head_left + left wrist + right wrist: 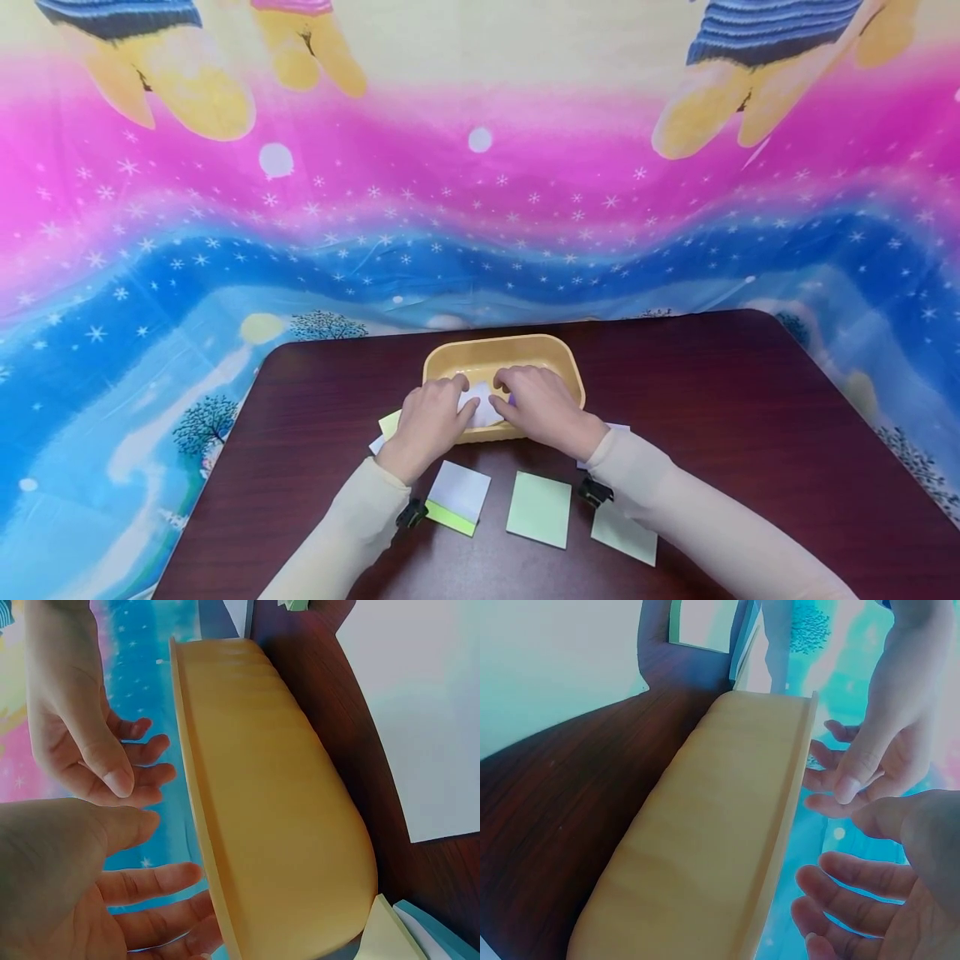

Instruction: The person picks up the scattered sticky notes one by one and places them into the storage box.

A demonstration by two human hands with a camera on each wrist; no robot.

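Observation:
A yellow plastic bin [450, 357] stands toward the back of the table. In the head view, both hands are over its near part. The left hand [431, 417] is at the bin's left, with loosely bent fingers. Opposite it, the right hand [543, 404] has its fingers curved the same way, thumb toward the left thumb. Between them a white paper square [482, 407] lies in the bin, with a bit of purple by the right thumb. Both wrist views show the bin's outer wall [262, 787] and nothing gripped in either hand; the fingers are near the rim.
Several paper pads lie before the bin: a white one with a lime strip [459, 492], a pale green one [538, 510] and another green one [626, 535] partly under the right sleeve. A yellow piece [389, 423] shows beside the left wrist. A printed cloth [480, 208] hangs behind.

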